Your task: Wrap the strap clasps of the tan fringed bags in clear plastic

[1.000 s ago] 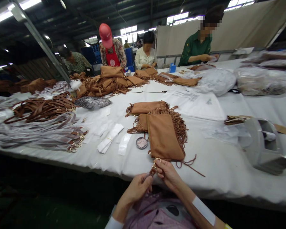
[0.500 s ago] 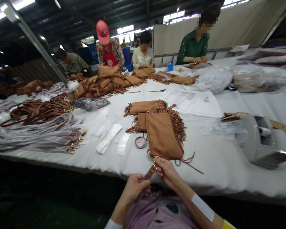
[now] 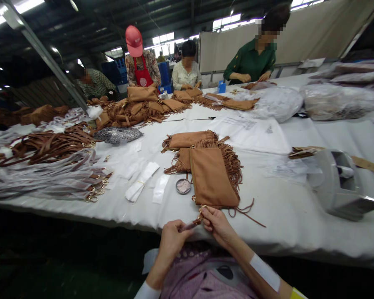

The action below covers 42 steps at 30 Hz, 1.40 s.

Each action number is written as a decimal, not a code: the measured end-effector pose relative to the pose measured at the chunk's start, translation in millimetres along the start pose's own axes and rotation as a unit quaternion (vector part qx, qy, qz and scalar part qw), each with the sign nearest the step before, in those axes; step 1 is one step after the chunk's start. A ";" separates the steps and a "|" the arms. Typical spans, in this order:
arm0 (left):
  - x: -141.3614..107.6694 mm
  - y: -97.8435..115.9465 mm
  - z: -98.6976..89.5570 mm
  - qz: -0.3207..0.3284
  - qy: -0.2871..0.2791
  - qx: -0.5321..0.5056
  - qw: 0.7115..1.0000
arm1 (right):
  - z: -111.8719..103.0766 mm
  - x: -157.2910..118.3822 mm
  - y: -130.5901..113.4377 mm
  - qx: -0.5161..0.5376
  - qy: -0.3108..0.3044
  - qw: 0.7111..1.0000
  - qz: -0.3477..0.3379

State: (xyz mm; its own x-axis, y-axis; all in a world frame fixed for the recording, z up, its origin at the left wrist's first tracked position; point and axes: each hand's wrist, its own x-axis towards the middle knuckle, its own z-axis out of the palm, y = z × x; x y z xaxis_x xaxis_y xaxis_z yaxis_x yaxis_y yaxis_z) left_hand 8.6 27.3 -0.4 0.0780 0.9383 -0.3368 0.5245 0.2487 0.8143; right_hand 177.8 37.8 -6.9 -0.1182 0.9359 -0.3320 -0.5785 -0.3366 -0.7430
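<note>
At the table's front edge, my left hand (image 3: 173, 237) is closed on a brown strap (image 3: 190, 226) partly in clear wrap. My right hand (image 3: 216, 224) pinches the gold clasp (image 3: 201, 215) at the strap's end. Just beyond my hands lies a flat tan bag (image 3: 212, 176) with a zipper along its left side. Under and behind it are fringed tan bags (image 3: 191, 139). A small round tin (image 3: 183, 186) with pale contents sits left of the flat bag. Thin brown cords (image 3: 247, 215) trail off the bag's lower right.
Wrapped straps (image 3: 46, 176) and loose brown straps (image 3: 54, 145) lie on the left. White strips (image 3: 141, 181) are left of the tin. A grey tape dispenser (image 3: 344, 182) stands right. Bags (image 3: 143, 107) are piled farther back, where several people work across the white table (image 3: 286, 199).
My left hand has shifted slightly up and left, and the strap lies flatter between my hands. Across the table, the person in green has moved their hands apart.
</note>
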 end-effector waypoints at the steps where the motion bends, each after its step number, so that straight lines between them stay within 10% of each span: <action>1: -0.2 0.8 -2.5 0.020 0.031 0.041 0.998 | 0.1 0.0 0.1 -0.005 0.001 1.000 -0.001; 18: -3.2 21.1 -2.9 0.100 -0.086 0.010 0.991 | -3.7 1.6 4.5 -0.012 0.009 1.000 -0.010; 42: 13.7 18.8 13.8 -0.088 -0.125 -0.299 0.942 | 4.4 1.6 3.3 -0.067 0.011 0.997 -0.025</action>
State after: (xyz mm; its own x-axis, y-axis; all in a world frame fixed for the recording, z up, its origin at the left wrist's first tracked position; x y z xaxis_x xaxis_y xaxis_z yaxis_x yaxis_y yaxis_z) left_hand 31.2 41.5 3.7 0.2699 0.8030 -0.5314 -0.0167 0.5557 0.8312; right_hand 172.1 38.6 -7.3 -0.0738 0.9497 -0.3045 -0.4707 -0.3023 -0.8289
